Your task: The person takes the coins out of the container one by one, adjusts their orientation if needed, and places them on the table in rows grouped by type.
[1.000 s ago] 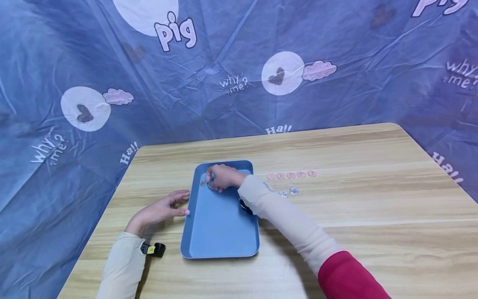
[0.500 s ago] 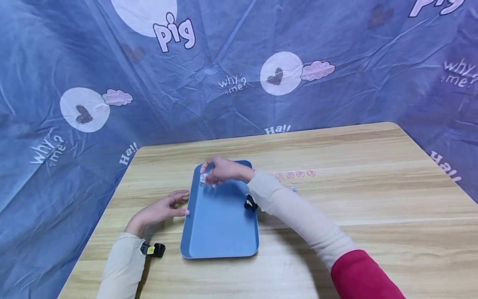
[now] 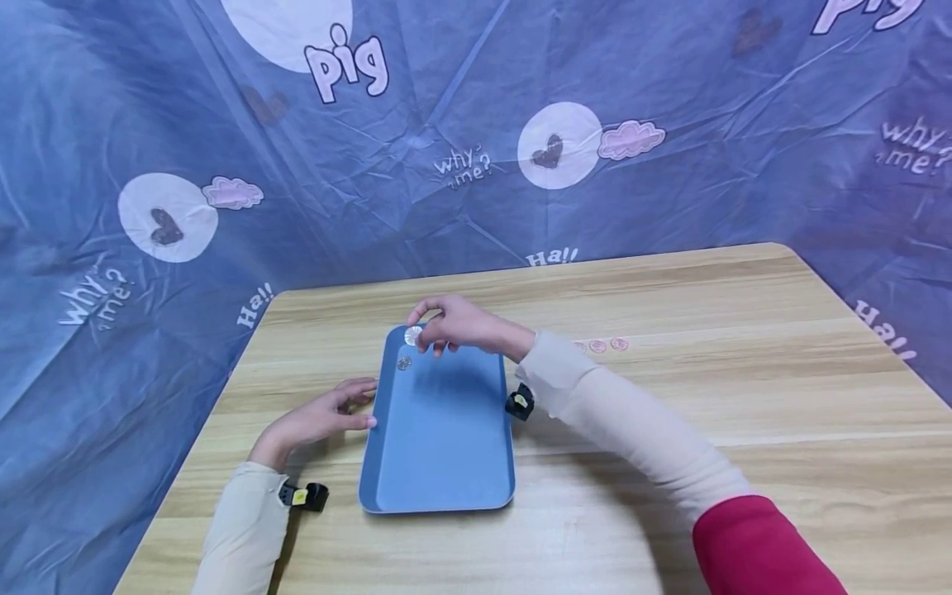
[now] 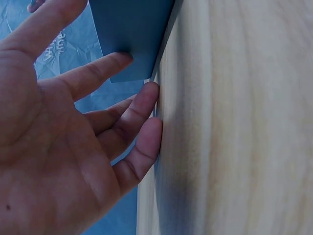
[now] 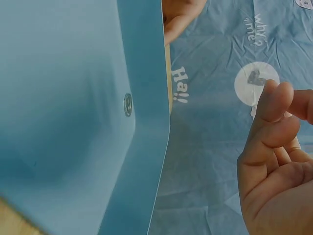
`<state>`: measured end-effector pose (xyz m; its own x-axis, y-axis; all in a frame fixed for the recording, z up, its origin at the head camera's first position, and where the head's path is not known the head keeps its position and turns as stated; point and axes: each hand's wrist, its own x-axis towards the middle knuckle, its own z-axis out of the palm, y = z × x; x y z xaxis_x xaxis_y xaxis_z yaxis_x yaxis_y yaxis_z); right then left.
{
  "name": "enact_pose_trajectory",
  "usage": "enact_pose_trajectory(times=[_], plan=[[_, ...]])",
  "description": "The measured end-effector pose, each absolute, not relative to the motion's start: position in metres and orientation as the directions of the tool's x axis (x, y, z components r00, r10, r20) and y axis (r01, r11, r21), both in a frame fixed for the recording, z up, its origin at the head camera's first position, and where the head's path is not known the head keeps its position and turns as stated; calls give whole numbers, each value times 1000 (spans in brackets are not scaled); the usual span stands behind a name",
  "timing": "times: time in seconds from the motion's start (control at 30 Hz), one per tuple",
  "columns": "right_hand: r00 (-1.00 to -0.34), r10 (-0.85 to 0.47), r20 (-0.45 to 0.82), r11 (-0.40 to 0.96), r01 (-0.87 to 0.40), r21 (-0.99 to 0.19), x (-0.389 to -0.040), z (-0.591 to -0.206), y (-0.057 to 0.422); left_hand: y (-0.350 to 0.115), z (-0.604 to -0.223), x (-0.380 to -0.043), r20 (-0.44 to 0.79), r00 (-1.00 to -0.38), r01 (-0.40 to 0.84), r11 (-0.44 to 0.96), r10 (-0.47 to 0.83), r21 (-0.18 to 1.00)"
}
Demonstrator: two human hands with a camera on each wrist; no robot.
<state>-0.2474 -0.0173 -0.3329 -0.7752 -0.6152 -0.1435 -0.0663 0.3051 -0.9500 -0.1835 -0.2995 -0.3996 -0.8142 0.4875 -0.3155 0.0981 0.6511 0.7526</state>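
The thumb and index finger of my right hand (image 3: 467, 325) pinch a clear round token (image 3: 413, 336) above the far end of the blue tray (image 3: 439, 446). In the right wrist view the fingertips of that hand (image 5: 276, 152) mostly hide what they hold. A second clear token (image 3: 404, 364) lies flat in the tray's far left corner. My left hand (image 3: 320, 419) lies on the table at the tray's left side, its fingers reaching the outer wall. In the left wrist view one fingertip of the left hand (image 4: 44, 132) touches that wall.
Pink round tokens (image 3: 598, 346) lie in a row on the wooden table (image 3: 669, 496) right of the tray, partly covered by the right sleeve (image 3: 632, 421). Behind the table hangs a blue printed cloth (image 3: 416, 207).
My right hand has lifted a clear token from the tray's far left part, moving it up and slightly right. The other token stays in the tray. My left hand has stayed in place.
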Motion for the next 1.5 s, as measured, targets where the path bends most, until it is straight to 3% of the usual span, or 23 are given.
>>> enact_pose_trajectory(times=[0.73,1.07,1.5], plan=[[-794,-577,-192,362,-38,-932,-237,-343,68,-303,-397,-180,-299,-816,130,661,495,739],[-830,-516,-212,345,26,-938,-227,-346,121,-303,-399,-181,-283,-817,145,654,502,742],[-865,-399,-305,430,117,-895,-212,-375,184,-301,-399,-181,-297,-824,135,677,483,724]])
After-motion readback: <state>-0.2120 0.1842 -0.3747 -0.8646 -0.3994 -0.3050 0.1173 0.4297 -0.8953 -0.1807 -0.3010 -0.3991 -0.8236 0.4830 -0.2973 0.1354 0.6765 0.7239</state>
